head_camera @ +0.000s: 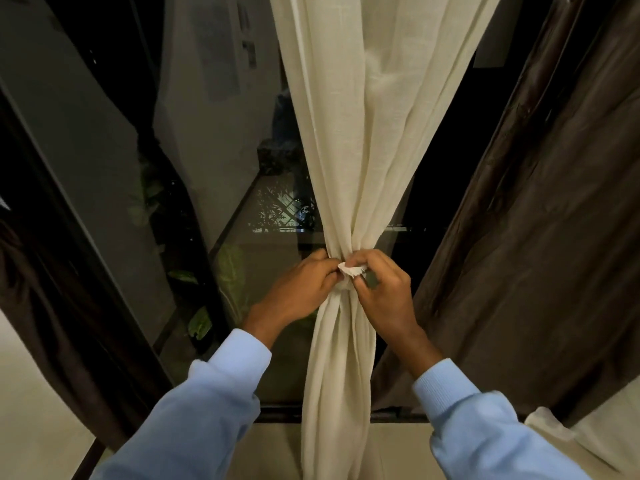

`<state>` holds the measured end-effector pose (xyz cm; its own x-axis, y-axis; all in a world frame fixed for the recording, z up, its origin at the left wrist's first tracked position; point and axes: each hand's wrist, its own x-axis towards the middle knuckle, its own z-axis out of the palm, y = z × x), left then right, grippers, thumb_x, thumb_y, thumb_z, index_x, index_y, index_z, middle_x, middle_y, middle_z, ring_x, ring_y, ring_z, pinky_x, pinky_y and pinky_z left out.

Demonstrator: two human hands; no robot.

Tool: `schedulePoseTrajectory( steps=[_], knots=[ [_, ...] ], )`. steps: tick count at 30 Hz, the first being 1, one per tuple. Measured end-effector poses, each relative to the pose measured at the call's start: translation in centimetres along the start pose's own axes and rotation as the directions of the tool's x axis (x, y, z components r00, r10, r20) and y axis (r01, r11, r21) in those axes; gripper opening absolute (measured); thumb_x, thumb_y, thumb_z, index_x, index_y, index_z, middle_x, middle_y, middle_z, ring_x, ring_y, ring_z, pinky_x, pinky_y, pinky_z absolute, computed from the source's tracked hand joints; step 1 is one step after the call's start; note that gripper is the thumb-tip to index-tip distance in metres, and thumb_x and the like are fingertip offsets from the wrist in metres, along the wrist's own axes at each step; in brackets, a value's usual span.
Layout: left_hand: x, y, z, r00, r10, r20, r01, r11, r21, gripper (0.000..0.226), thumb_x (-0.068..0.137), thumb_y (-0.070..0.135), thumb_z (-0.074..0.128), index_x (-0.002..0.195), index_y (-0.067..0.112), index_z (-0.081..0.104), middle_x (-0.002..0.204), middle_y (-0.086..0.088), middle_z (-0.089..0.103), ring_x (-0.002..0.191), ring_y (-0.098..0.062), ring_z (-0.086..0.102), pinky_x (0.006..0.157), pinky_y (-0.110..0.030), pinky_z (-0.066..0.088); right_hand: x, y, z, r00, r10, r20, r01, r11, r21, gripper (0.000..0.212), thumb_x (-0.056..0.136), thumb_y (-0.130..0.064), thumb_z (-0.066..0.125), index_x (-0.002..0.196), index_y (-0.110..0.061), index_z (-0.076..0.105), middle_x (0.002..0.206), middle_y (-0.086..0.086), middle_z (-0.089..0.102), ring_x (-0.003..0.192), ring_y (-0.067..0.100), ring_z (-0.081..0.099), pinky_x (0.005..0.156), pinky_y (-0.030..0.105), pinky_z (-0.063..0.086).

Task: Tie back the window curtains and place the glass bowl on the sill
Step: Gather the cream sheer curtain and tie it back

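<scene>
nearest, two pale blue sleeves (207, 403) lead up to both hands, which meet at the pinched waist of the cream curtain (346, 150). the left hand (304, 285) has its fingers curled round the gathered cloth from the left side, holding the bunch together. the right hand (384, 292) is curled too, thumb and forefinger pinching the short white end of the tie (351, 270), which sticks out between the two hands. the band itself wraps the cloth just under the fingertips and is mostly hidden by them.

the step in hand looks like snugging or knotting that tie. to do it well, i would use the left hand as an anchor, squeezing the folds tight, while the right draws the end across and away from it, level with the knuckles and not downward, so the band does not slide down the cloth. sheer fabric like this probably slips and bunches unevenly, so pull firmly and check that no fold below the wrists has escaped the band. whether a knot is already made i cannot tell.

below the wrists lies a pale ledge (277, 452), likely the sill. the glass bowl is nowhere in view, so that part seems not yet done. well to the right of the right hand hangs a brown curtain (536, 237), with no tie showing on it. a second brown curtain (41, 306) hangs well left of the left hand. beyond the hands, the window glass (225, 168) shows darkness and some leaves.
</scene>
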<state>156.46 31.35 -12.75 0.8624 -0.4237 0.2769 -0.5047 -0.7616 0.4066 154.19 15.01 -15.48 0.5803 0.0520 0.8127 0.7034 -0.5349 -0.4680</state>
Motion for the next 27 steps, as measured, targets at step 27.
schedulePoseTrajectory(
  steps=[27],
  knots=[
    [-0.1, -0.7, 0.3, 0.998, 0.039, -0.054, -0.039, 0.999, 0.010, 0.017, 0.092, 0.039, 0.054, 0.100, 0.024, 0.057, 0.108, 0.004, 0.051, 0.091, -0.017, 0.056, 0.078, -0.043, 0.052, 1.1, 0.9, -1.3, 0.893, -0.007, 0.450, 0.344, 0.657, -0.671, 0.034, 0.086, -0.043, 0.044, 0.082, -0.019, 0.067, 0.102, 0.004, 0.049, 0.092, 0.024, 0.048, 0.082, 0.046, 0.037]
  ],
)
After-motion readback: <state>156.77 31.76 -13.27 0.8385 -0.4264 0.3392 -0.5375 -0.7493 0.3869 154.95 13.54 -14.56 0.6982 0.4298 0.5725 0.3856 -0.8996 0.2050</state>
